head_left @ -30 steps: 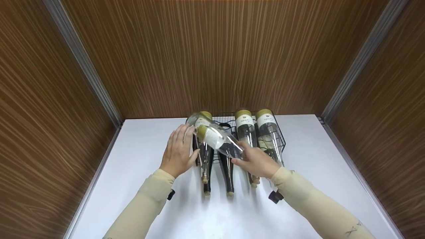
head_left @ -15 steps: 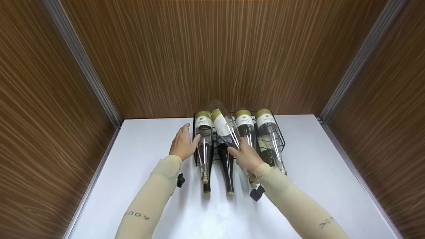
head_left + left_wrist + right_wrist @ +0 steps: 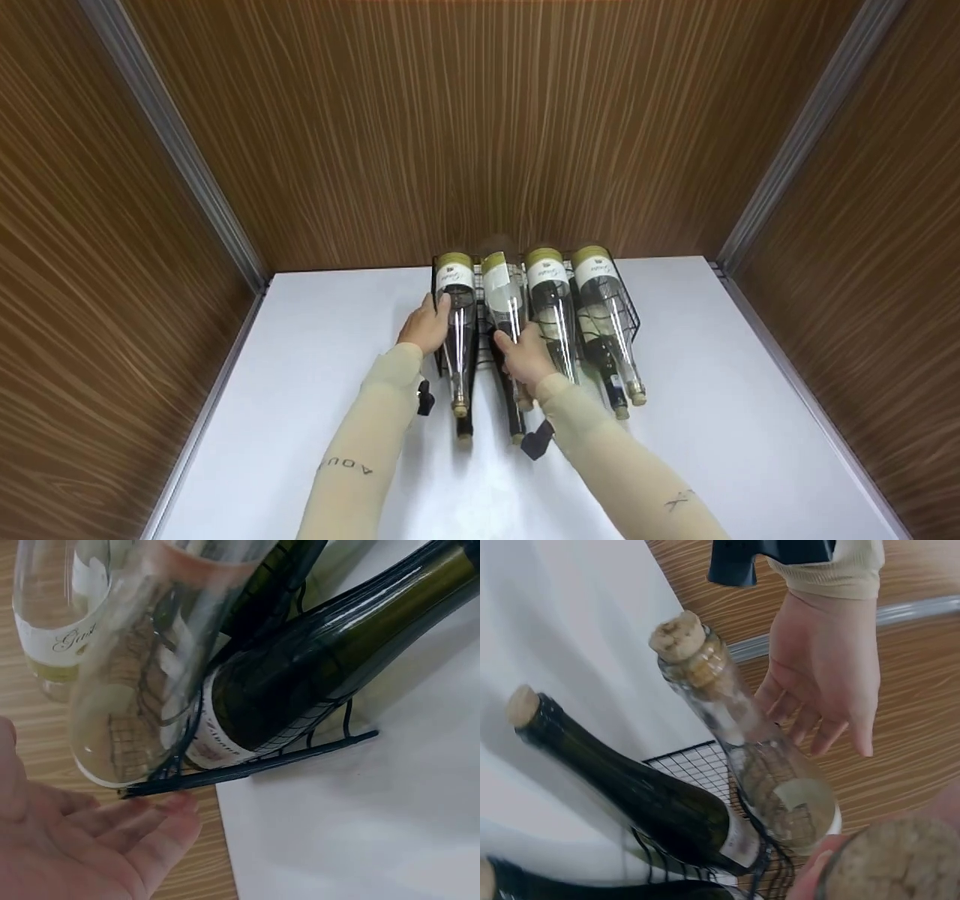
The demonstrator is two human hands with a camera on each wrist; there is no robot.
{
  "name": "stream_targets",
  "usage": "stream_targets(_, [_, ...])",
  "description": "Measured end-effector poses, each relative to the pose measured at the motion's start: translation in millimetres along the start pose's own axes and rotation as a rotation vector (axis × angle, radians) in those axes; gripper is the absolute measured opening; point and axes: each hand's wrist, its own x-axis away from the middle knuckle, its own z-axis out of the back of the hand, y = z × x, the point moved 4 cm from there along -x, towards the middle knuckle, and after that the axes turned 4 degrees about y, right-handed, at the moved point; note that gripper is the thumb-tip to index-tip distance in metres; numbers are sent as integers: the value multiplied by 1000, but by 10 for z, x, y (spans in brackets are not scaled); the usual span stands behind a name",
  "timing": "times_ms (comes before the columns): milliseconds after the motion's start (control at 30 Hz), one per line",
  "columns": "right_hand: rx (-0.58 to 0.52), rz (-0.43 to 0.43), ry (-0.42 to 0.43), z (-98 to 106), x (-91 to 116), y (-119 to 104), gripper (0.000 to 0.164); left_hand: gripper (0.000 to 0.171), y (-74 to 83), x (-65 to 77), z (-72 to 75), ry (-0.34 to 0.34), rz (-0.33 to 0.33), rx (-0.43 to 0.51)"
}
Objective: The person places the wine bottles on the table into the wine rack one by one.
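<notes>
My right hand point(image 3: 527, 356) grips a clear, corked glass bottle point(image 3: 504, 292) with a white label, which lies in the second place from the left on the black wire rack point(image 3: 300, 754). Its cork point(image 3: 900, 862) fills the lower right corner of the right wrist view. At the rack's left side is my left hand point(image 3: 426, 328), its fingers extended close to the leftmost clear bottle point(image 3: 456, 330). From the left wrist view, those fingers point(image 3: 169, 832) reach just below the rack's edge wire. Dark green bottles point(image 3: 682, 817) lie in the rack's lower level beneath the clear ones.
Two more clear bottles, one in the middle right point(image 3: 551, 315) and one at the right end point(image 3: 611, 322), lie on the upper level, necks toward me. The rack stands on a white tabletop point(image 3: 330, 337) against a wood-grain back panel point(image 3: 480, 127), with side panels left and right.
The clear bottle in my right hand has swung from a slant across the rack to lie in line between the others. My left hand has let go of its base and moved to the rack's left side.
</notes>
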Motion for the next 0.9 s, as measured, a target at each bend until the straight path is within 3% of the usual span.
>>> stream_targets(67, [-8, 11, 18, -43, -21, 18, 45, 73, -34, -16, -24, -2, 12, 16])
stream_targets(333, [17, -7, 24, -116, -86, 129, 47, 47, -146, -82, -54, 82, -17, 11])
stream_targets(500, [44, -26, 8, -144, -116, 186, 52, 40, -249, -79, -93, 63, 12, -34])
stream_targets(633, [30, -36, -6, -168, -118, 213, 59, 43, -322, -61, -114, 35, 34, -30])
stream_targets(800, [-83, -69, -26, -200, -129, 265, 71, 56, -396, -22, -172, -40, 61, 10])
stream_targets(900, [-135, -72, -9, -202, -143, 297, 78, 59, -413, -17, -202, -46, 65, 42])
